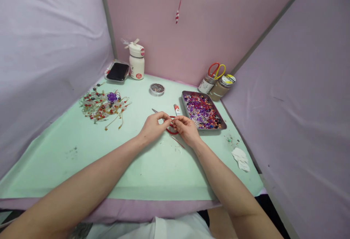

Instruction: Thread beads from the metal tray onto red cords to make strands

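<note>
Pink wall [153,31]: behind the bead tray [223,126], with a red and white string [177,15] hanging high up.
Green table [131,173]: flat under the bead tray.
Beads [198,109]: heaped inside the bead tray; purple, red, clear, orange and black.
Left hand [155,125]: left of the bead tray; thumb and finger pinched tight on a tiny piece [172,121].
Right hand [188,131]: just left of the bead tray's near end; fingertips pinching the same tiny piece.
Tiny piece: left of the bead tray, between both hands; mostly hidden, too small to name.
Scissors [172,133]: red handles, left of the bead tray, under the fingers.
Red cord [177,141]: thin, nearer than the bead tray and to its left; cannot tell if joined to the tiny piece.
Red and white tube [177,109]: just left of the bead tray.
Round dish [157,89]: farther left of the bead tray.
Beaded strings [101,104]: piled far left of the bead tray.
Brown jar [219,89]: just behind the bead tray.
White tissue [240,159]: crumpled, in front of the bead tray, to the right.
</note>
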Available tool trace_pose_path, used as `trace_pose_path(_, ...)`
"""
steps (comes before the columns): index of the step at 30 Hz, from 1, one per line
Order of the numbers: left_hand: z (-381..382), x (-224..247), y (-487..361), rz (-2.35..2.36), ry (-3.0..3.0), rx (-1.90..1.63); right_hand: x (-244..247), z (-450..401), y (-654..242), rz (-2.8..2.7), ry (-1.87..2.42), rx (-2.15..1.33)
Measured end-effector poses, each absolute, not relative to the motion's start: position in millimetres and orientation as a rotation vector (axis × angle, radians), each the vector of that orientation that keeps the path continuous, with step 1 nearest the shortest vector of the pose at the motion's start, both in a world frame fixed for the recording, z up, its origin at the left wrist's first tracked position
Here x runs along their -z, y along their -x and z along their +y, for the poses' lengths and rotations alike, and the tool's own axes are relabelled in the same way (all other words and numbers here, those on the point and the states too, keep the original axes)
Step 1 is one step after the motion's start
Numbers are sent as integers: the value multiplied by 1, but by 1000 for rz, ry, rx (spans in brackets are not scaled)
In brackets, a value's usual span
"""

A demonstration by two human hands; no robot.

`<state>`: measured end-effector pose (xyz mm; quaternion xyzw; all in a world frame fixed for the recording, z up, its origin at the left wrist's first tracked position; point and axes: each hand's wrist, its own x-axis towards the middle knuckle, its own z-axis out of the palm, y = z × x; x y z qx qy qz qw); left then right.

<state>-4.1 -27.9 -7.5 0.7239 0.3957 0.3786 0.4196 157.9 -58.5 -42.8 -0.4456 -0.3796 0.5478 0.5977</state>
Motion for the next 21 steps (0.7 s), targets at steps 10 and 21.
trace_pose_path(10,-29,6,4,984,-1817,-934,47,-58,-160,-892,1018,-1279)
trace_pose_path(21,-27,9,3,1024,-1836,-941,46,-58,-159,-910,1037,-1264)
